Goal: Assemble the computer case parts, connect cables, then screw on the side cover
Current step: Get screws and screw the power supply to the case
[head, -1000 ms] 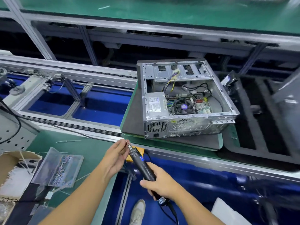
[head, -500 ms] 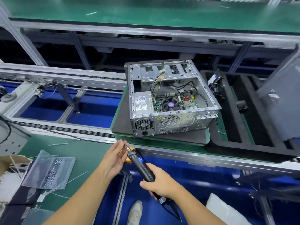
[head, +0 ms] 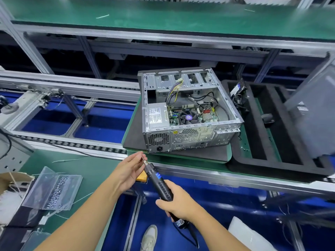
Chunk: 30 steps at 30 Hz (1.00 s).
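Fingers (head: 139,157) of left hand (head: 126,171) still pinch at the driver (head: 158,182) tip, right hand (head: 178,203) gripping it — case (head: 190,113) slid closer, prob screwing next.

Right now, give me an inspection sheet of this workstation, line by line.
Surface: green bench in front of a roller conveyor; a green pallet carries the job.
Job's things: computer case lies open on top, side cover off, motherboard and fan visible; grey panel leans at right.
Clutter: clear screw tray, cardboard box, black foam tray.
Grippers: right hand grips the electric screwdriver; left hand pinches at its bit tip, whether on a screw cannot be told.
Cables: loose wires inside the case; screwdriver cord hangs down.
Surroundings: aluminium frames, blue floor, a shoe below.
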Available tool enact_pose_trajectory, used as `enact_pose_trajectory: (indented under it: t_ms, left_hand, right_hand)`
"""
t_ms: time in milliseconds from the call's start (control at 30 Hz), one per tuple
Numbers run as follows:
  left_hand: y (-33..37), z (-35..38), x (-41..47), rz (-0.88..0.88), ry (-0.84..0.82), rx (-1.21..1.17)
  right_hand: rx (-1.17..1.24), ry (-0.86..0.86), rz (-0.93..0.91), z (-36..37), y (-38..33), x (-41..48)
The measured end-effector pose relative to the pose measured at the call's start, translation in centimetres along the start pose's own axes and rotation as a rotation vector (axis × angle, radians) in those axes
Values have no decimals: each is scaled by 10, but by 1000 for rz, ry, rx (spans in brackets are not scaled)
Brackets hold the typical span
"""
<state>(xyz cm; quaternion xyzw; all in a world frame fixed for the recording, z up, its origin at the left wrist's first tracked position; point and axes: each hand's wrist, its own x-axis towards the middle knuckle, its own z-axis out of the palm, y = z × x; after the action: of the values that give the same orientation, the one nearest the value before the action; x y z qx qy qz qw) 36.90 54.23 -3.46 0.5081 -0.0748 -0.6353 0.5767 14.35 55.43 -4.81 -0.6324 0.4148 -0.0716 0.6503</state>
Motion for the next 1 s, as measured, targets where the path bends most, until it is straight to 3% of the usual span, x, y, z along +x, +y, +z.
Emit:
enact_pose_trajectory:
  t_ms: [333,1000]
  left_hand:
    - [24,65,8,92,50,110]
    - [34,65,18,103,128,191]
  right_hand:
    - [130,174,-115,1,-25,-2]
    - [326,157,-75,17,-45,-1]
